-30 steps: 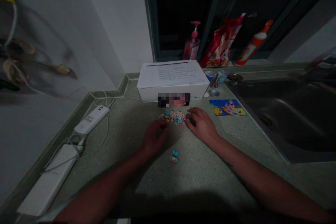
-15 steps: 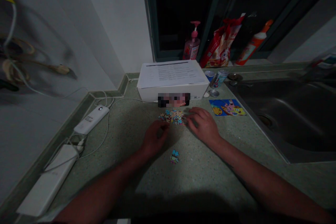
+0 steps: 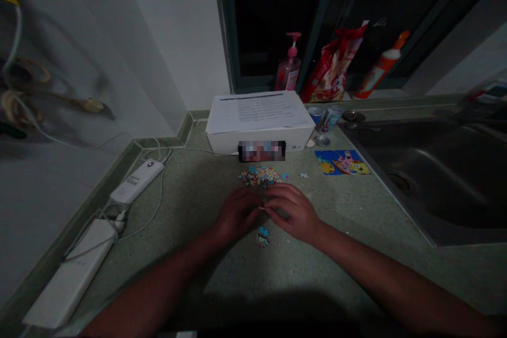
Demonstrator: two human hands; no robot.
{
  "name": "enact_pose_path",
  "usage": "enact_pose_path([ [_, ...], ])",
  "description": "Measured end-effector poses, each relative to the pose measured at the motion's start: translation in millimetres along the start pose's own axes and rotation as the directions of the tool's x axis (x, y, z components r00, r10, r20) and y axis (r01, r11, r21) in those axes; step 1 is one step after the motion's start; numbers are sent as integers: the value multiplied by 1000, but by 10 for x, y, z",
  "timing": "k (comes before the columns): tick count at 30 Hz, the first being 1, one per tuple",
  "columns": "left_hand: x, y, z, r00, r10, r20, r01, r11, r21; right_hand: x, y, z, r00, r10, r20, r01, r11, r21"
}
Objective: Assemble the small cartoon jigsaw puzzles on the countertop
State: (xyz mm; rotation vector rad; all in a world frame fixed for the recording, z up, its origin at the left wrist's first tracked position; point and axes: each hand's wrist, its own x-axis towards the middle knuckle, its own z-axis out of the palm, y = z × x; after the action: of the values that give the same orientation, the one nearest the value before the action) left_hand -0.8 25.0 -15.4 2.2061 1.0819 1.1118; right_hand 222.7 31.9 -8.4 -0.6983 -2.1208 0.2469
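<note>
head view: the left hand (image 3: 237, 215) and right hand (image 3: 293, 212) curled nearly shut, their fingertips (image 3: 271, 205) meeting on a small jigsaw piece (image 3: 261, 208) just below the scattered jigsaw pile (image 3: 259, 175).

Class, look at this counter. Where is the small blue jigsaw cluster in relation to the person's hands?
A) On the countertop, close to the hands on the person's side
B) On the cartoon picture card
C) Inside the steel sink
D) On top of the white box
A: the small blue jigsaw cluster lies on the speckled countertop, just nearer the person than the left hand and right hand.
</note>
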Motion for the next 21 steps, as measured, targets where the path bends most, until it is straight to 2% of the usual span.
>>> enact_pose_path([
  [5,3,21,-15,1000,-10,-25,10,1000,10,-2,33,-13,1000,23,5,-22,999,-34],
  [10,0,30,-24,999,-12,-34,13,999,33,2,33,-9,995,50,92,-46,998,-49],
  [13,0,30,-24,999,19,-38,-18,999,40,1,27,-9,988,83,133,-83,997,-9],
  [21,-9,16,-9,995,95,-31,-91,991,101,-6,27,-10,980,151,132,-168,977,133],
])
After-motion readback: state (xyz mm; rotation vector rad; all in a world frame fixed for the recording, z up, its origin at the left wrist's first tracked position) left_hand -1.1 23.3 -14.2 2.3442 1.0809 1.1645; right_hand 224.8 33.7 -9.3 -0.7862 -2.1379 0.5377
